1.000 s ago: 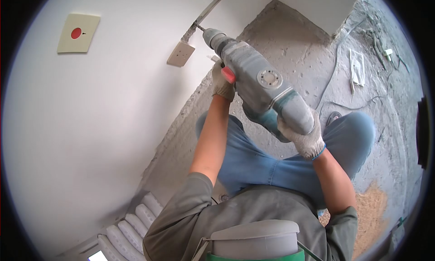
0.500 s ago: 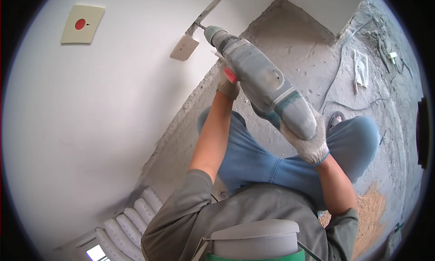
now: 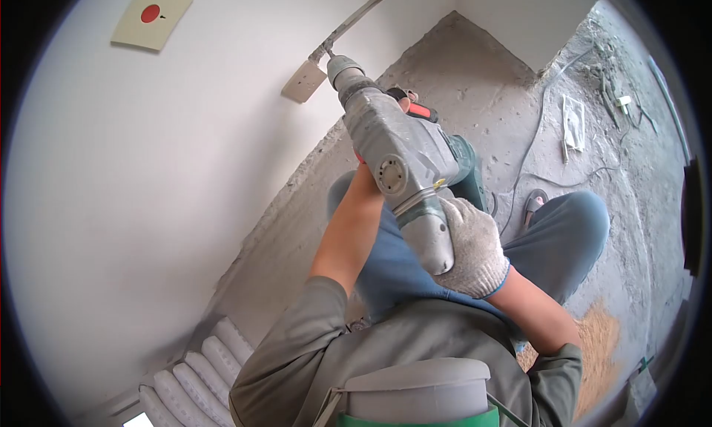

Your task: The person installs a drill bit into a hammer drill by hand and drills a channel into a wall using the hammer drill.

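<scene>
A grey and green rotary hammer drill [image 3: 397, 141] slants up toward the white wall. Its bit meets the wall at the lower end of a narrow chased groove [image 3: 360, 15], just above a beige socket plate [image 3: 304, 81]. My right hand [image 3: 475, 250], in a knitted work glove, is closed round the drill's rear handle. Under the front of the drill, my left hand [image 3: 406, 104] grips the black and red side handle; the tool body hides most of this hand, and only a few fingers show past it.
A plate with a red button [image 3: 151, 13] is on the wall at upper left. Cable [image 3: 535, 134] and a clear packet [image 3: 573, 123] lie on the rough floor to the right. Sawdust-like material [image 3: 599, 338] is at lower right, pale rounded radiator-like sections [image 3: 196, 386] at lower left.
The drill has rolled over, bringing its side handle into view on the right. Its rear end and my right hand have moved left and down. The bit stays by the groove.
</scene>
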Demonstrator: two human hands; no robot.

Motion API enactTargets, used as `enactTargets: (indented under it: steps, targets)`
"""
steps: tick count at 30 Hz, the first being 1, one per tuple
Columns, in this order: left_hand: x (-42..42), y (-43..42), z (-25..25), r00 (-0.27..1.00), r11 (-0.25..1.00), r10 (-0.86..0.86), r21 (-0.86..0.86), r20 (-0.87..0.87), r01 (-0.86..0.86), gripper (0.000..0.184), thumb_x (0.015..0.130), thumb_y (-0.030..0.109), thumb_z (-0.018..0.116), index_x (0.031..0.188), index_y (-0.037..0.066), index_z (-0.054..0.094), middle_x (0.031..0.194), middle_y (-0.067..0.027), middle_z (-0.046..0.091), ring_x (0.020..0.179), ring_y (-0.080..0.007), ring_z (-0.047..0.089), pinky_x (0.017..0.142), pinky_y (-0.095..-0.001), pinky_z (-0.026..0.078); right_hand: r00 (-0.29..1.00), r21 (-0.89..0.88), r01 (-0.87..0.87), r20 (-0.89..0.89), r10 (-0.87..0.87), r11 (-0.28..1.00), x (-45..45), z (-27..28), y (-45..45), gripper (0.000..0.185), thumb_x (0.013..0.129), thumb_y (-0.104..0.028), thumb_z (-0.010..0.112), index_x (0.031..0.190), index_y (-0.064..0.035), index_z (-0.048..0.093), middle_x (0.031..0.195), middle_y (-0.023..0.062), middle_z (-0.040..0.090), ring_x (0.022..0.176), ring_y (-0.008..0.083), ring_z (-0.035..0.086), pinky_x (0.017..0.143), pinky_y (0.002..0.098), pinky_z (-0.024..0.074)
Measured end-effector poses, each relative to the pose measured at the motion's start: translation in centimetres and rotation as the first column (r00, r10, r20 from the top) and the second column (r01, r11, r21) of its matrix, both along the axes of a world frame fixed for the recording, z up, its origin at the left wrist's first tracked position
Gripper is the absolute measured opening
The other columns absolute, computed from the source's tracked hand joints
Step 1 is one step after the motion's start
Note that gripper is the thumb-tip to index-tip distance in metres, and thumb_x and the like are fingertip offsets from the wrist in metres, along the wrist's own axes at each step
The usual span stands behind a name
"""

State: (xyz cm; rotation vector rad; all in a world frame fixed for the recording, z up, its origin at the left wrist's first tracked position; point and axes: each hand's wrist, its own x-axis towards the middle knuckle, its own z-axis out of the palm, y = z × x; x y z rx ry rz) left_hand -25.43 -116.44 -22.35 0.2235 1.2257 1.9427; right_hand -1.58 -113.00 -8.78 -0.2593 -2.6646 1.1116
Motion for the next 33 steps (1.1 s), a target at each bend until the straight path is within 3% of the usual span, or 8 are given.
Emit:
enactTargets:
  steps: [1,3,11,14,22,26,29,33]
  targets:
    - [0.4,-0.3,1.2,0.992,0.998,0.027,0.057,0.121,-0.034,0.025,0.092,0.03,0.073,0.106,0.012,0.062,0.105,-0.0025,0.058,0.088,-0.0124,0.055,0.075,-0.0284,0.049,0.997,0.051,-0.027,0.072,0.024,0.998,-0.2,0.1,-0.6,0.069,0.068,-0.031,0.077,0.124,0.0022,0.054,0.108,0.0176,0.064,0.102,0.0342,0.064,0.087,0.0432,0.0519]
    - [0.1,-0.6,2.1,0.99,0.997,0.076,-0.042,0.122,-0.071,0.027,0.091,0.033,0.074,0.1,0.01,0.061,0.095,-0.0029,0.059,0.081,-0.0143,0.056,0.069,-0.0308,0.048,0.996,0.089,-0.02,0.083,0.013,0.996,-1.2,-0.4,-2.2,0.074,0.067,-0.035,0.078,0.125,0.0031,0.053,0.109,0.0168,0.063,0.102,0.0321,0.064,0.087,0.0419,0.0521]
    - [-0.9,-2.7,3.3,0.998,0.991,-0.01,-0.129,0.066,0.019,0.028,0.091,0.034,0.074,0.098,0.01,0.061,0.09,-0.0032,0.059,0.077,-0.0153,0.056,0.068,-0.0317,0.048,0.997,0.103,0.038,0.057,-0.044,0.994,-4.4,0.6,-6.1,0.063,0.067,-0.031,0.077,0.118,0.001,0.056,0.099,0.0154,0.064,0.092,0.0297,0.066,0.078,0.0414,0.0538]
    - [-0.3,-3.7,3.1,0.999,0.985,-0.04,-0.169,0.029,0.045,0.029,0.091,0.035,0.074,0.098,0.01,0.061,0.089,-0.0033,0.059,0.076,-0.0157,0.056,0.068,-0.032,0.049,0.997,0.116,-0.017,0.078,0.008,0.993,-2.2,2.1,-8.2,0.055,0.07,-0.028,0.075,0.115,-0.0012,0.055,0.098,0.0151,0.064,0.092,0.0299,0.067,0.079,0.0421,0.0534]
    - [-0.1,-3.1,2.2,0.986,0.951,-0.139,-0.29,-0.091,0.107,0.031,0.091,0.037,0.074,0.096,0.01,0.061,0.084,-0.0036,0.059,0.072,-0.0167,0.057,0.066,-0.0329,0.049,0.998,0.113,0.007,0.058,-0.014,0.994,-0.6,1.4,-8.0,0.062,0.072,-0.03,0.075,0.121,-0.0002,0.054,0.104,0.0154,0.066,0.097,0.0318,0.066,0.083,0.0421,0.0534]
    - [0.0,-2.9,1.9,0.974,0.93,-0.168,-0.351,-0.15,0.106,0.031,0.09,0.038,0.074,0.095,0.01,0.061,0.081,-0.0038,0.059,0.07,-0.0172,0.057,0.065,-0.0333,0.049,0.985,0.094,-0.031,0.174,0.015,0.995,-0.5,3.0,-6.8,0.067,0.073,-0.029,0.075,0.126,0.0033,0.052,0.11,0.0178,0.065,0.102,0.0318,0.066,0.085,0.0416,0.0534]
    - [0.2,-3.8,2.9,0.994,0.96,-0.105,-0.261,0.012,0.104,0.032,0.091,0.039,0.073,0.093,0.01,0.06,0.078,-0.0043,0.06,0.067,-0.018,0.058,0.063,-0.0351,0.05,0.989,0.094,-0.039,0.144,0.025,0.995,-1.0,2.2,-6.7,0.069,0.073,-0.028,0.074,0.129,0.0056,0.05,0.11,0.0192,0.065,0.103,0.0321,0.066,0.087,0.0419,0.0534]
    - [1.3,-3.8,3.7,0.999,0.976,-0.048,-0.21,0.023,0.051,0.032,0.091,0.039,0.072,0.093,0.01,0.06,0.078,-0.0042,0.06,0.067,-0.018,0.058,0.063,-0.0352,0.05,0.991,0.022,-0.055,0.121,0.052,0.998,-1.7,2.2,-7.5,0.065,0.074,-0.027,0.073,0.125,0.0061,0.05,0.107,0.0203,0.065,0.101,0.0327,0.067,0.085,0.0424,0.0541]
